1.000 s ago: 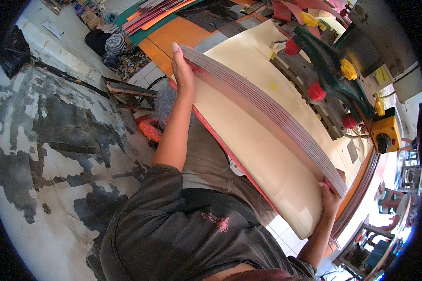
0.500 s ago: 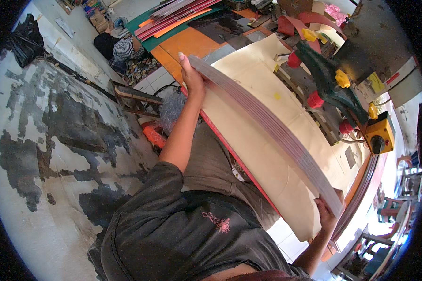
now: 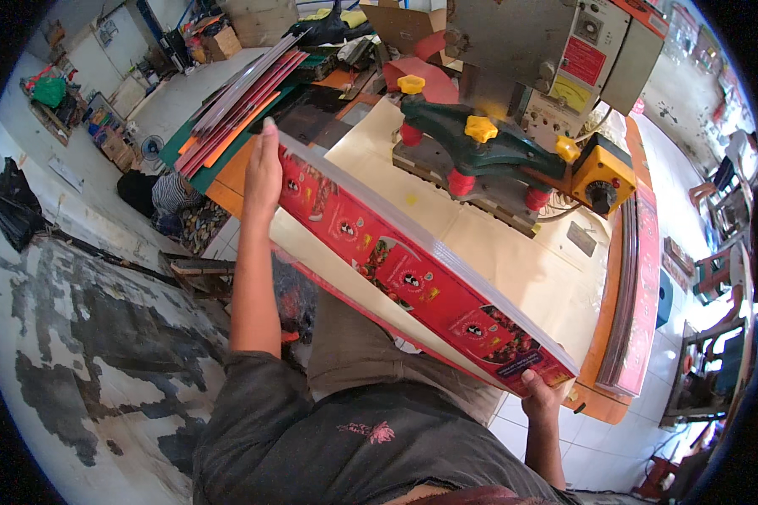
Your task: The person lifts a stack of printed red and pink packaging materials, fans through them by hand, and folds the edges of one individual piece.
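A long stack of red printed sheets [image 3: 413, 273] with food pictures lies slantwise across my front, gripped at both ends. At its far left end my left hand [image 3: 264, 172] is closed round the edge, thumb pointing up. My right hand [image 3: 543, 394] grips the near right end, its thumb pressed on the printed face. Pale, layered edges show along the stack's upper side. Beneath it is a worktable covered with cream sheeting [image 3: 480, 252]. Beyond the stack stands a press with a dark green clamp arm [image 3: 455, 139], yellow knobs and red spacers.
A yellow control box [image 3: 602, 177] with a black dial sits right of the press. Another pile of red sheets [image 3: 634, 295] lies along the table's right edge. More flat sheets [image 3: 240, 97] are piled at the far left. A person in stripes [image 3: 175, 195] is low down beyond.
The stack has tilted from edge-on, so its red printed face now shows. Both hands still hold its ends. My view has swung right, bringing the press nearer the middle.
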`<state>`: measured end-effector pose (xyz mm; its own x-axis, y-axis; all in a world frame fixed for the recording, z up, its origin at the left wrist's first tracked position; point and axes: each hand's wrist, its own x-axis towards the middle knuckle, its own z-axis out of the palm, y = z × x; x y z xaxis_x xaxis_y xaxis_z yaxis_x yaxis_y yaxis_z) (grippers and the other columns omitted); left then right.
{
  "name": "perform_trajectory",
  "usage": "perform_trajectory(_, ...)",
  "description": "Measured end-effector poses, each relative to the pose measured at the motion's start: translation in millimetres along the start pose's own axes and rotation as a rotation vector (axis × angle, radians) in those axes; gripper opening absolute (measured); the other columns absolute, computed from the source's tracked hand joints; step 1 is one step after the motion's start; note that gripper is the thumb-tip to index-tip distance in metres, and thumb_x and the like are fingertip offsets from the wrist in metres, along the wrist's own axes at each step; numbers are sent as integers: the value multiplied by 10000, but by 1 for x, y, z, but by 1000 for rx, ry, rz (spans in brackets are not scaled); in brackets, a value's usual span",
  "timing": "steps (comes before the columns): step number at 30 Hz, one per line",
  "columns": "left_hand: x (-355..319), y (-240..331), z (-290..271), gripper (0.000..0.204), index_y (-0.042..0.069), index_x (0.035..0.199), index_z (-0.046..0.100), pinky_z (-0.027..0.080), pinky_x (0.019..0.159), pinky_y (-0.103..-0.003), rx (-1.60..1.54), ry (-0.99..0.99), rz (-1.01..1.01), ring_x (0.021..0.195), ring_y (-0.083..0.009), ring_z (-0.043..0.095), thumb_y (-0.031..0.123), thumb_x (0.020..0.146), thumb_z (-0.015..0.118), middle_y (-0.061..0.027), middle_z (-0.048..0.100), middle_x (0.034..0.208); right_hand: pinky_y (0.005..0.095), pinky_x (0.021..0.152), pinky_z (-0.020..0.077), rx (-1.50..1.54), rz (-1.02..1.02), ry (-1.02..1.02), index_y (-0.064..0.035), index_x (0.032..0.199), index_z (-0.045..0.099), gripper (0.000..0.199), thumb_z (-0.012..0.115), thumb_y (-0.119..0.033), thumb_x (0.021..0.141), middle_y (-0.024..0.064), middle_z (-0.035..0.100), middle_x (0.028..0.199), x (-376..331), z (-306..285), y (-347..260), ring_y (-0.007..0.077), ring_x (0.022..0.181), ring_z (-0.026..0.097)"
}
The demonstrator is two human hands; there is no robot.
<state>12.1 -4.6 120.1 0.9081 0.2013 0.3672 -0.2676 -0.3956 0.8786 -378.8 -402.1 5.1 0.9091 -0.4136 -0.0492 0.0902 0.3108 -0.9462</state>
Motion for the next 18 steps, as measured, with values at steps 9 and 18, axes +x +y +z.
perform_trajectory(9,23,108,-83,610,39,1539,545,457,1114,-289,-278,-531,155,1301,-126,611,473,1111,576,-85,637,1452,475,1014,618,415,126,48,36,1436,501,743,834,-198,814,175,671,1323,-9,19,2,310,1175,713)
perform_trajectory(18,-37,138,-43,683,-10,1597,427,420,1213,-462,-1106,-378,167,1458,-268,522,477,1124,509,-143,509,1605,491,1065,592,473,-53,60,1,1505,433,838,840,-299,836,167,623,1398,-16,0,5,314,1246,675)
